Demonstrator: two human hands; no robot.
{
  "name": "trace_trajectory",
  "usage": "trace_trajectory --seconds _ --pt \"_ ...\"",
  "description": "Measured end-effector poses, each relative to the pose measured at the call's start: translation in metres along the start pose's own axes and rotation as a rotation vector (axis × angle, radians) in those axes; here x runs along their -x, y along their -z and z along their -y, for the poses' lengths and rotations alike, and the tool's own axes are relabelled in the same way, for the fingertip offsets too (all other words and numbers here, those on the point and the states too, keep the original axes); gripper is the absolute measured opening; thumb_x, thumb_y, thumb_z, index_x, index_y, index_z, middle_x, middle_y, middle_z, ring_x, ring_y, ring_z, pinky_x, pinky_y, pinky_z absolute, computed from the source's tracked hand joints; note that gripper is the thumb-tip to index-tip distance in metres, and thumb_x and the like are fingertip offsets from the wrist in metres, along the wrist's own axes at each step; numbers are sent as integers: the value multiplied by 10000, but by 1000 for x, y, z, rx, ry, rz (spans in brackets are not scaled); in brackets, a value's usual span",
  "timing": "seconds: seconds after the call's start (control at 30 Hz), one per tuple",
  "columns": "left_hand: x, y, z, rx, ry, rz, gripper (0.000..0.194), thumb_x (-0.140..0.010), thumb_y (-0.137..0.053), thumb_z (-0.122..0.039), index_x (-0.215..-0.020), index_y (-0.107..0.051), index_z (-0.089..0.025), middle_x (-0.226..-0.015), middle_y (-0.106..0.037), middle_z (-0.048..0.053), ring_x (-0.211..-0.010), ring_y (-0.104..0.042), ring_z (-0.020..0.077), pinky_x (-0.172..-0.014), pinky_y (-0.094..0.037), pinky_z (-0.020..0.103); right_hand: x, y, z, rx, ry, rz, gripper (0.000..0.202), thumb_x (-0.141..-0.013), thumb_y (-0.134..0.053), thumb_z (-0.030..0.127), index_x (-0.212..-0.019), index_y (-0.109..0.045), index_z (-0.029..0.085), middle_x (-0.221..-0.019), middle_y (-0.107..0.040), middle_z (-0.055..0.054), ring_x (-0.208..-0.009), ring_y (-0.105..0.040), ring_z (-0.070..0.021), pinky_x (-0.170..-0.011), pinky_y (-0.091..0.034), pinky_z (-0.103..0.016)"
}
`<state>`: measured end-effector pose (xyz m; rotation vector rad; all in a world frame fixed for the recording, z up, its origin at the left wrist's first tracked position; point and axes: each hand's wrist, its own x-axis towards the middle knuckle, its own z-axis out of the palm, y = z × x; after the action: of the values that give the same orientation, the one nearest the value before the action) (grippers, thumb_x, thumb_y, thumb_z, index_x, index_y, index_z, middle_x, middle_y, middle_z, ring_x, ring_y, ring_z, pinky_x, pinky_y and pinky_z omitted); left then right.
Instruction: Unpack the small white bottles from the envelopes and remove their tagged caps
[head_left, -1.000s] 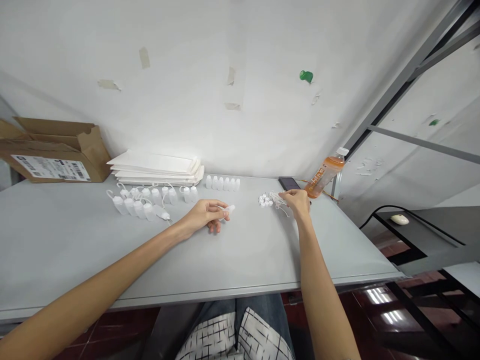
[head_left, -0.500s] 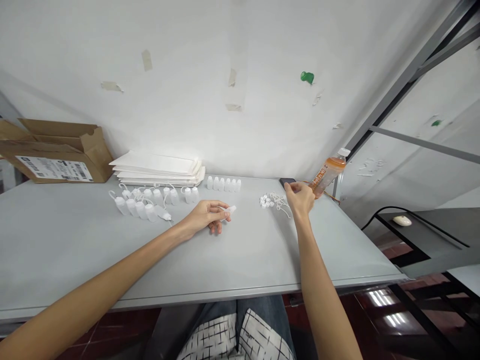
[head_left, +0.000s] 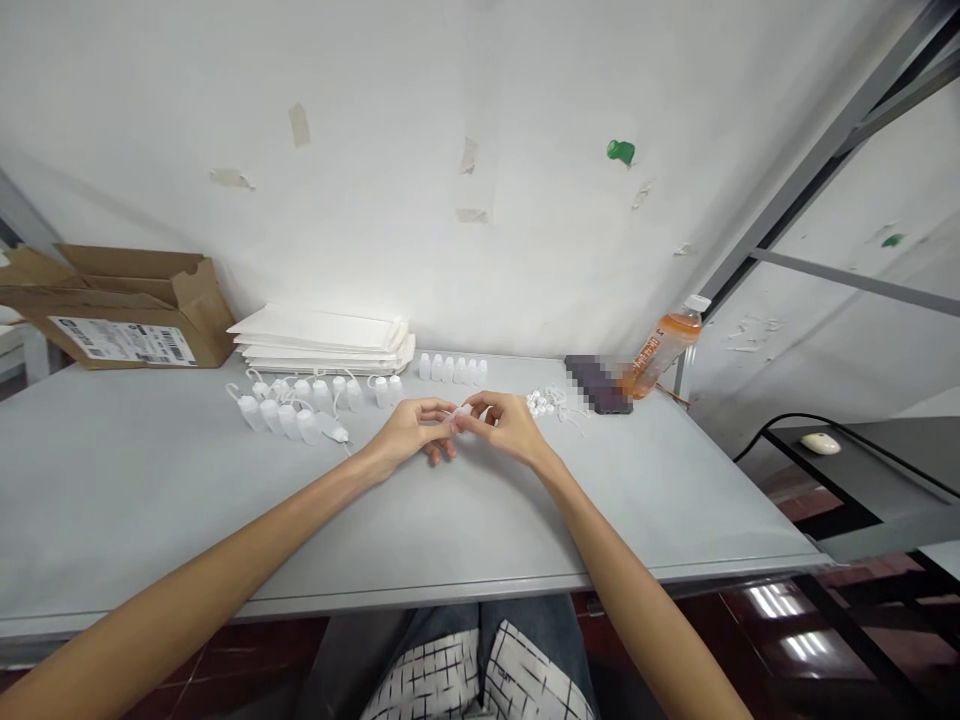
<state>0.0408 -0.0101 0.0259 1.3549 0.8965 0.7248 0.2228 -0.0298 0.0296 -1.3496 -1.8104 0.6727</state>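
Note:
Between the thumb and fingers of my left hand (head_left: pixel 416 430) is a small translucent dropper bottle (head_left: pixel 460 412), mostly covered by fingers. My right hand (head_left: pixel 504 425) meets it at the tip, thumb and fingers pinched together; what they grip is hidden, though a bit of white shows among the fingers. Just right of that hand lie several small white caps (head_left: pixel 540 403) and a tangle of thin white straps (head_left: pixel 572 410). Bottles with looped straps (head_left: pixel 285 418) stand in rows to the left. Behind my hands is a short row of plain bottles (head_left: pixel 452 369).
A stack of white sheets (head_left: pixel 322 340) and an open cardboard box (head_left: pixel 142 310) are at the back left. At the right, an orange drink bottle (head_left: pixel 664 350) leans beside a dark phone (head_left: pixel 619 405). The wall (head_left: pixel 375 250) bounds the table's back.
My right hand has come left from beside the phone to the bottle in my left hand, uncovering the phone. My left hand keeps its hold on the bottle.

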Motion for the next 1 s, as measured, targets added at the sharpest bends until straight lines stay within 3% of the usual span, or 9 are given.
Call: trace_trajectory --seconds 0.23,0.37,0.5,0.57,0.67,1.0 --pt "1 -2 0 0 17 14 482 -659 -832 -393 -995 -657 -96 -958 -683 131 -702 -720 233 -577 -581 306 0 -2 1 -116 -63 52 300 -749 -679 443 -852 -674 161 -830 -667 -17 -506 -459 -65 -478 -336 -212" --pt "-1 -1 3 -8 17 -13 483 -662 -831 -393 -996 -656 -90 -1009 -673 148 -745 -722 236 -614 -599 322 -1 6 0 -150 -91 -6 246 -738 -657 394 -849 -629 176 -901 -675 -23 -475 -508 -71 -460 -355 -217" --pt "-4 2 7 -95 -3 -55 414 -698 -791 -372 -971 -653 -94 -948 -672 119 -657 -694 185 -519 -557 274 -5 17 -14 122 -87 -235 152 -733 -613 289 -852 -621 194 -870 -697 -4 -484 -563 -93 -559 -414 -246" --pt "-5 4 9 -145 -22 -35 341 -748 -738 -364 -948 -661 -99 -879 -673 96 -628 -672 158 -481 -517 238 -8 18 -24 289 -82 -288 151 -730 -582 240 -866 -634 199 -830 -700 3 -505 -574 -106 -604 -413 -258" --pt "-6 6 11 -171 -37 4 279 -798 -673 -359 -922 -665 -110 -852 -674 81 -614 -657 139 -465 -484 214 -15 15 -38 414 -129 -291 213 -728 -550 205 -918 -646 199 -834 -700 -12 -577 -607 -137 -624 -407 -266" --pt "-10 7 14 -181 -38 39 240 -822 -628 -341 -883 -655 -111 -838 -681 85 -570 -636 122 -451 -454 206 -53 3 -73 393 -154 -312 400 -726 -542 146 -1118 -618 160 -935 -699 -70 -708 -643 -165 -716 -468 -284"
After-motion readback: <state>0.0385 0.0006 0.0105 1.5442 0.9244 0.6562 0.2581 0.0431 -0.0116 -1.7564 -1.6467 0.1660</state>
